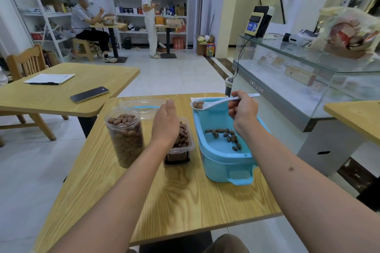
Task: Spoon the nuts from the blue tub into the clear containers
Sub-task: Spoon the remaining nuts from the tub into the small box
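Two nuts [198, 104] in spoon [207, 104], right hand [242, 110] gripping, above blue tub [221, 162].

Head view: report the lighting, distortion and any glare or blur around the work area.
Head view: even indoor light with soft shadows on the table beneath the forearms; wide-angle bending stretches both arms and bows the shelves at the edges; pale reflections wash the glass counter at right; the spoon in the right hand, the blue tub and the clear jar are sharp.
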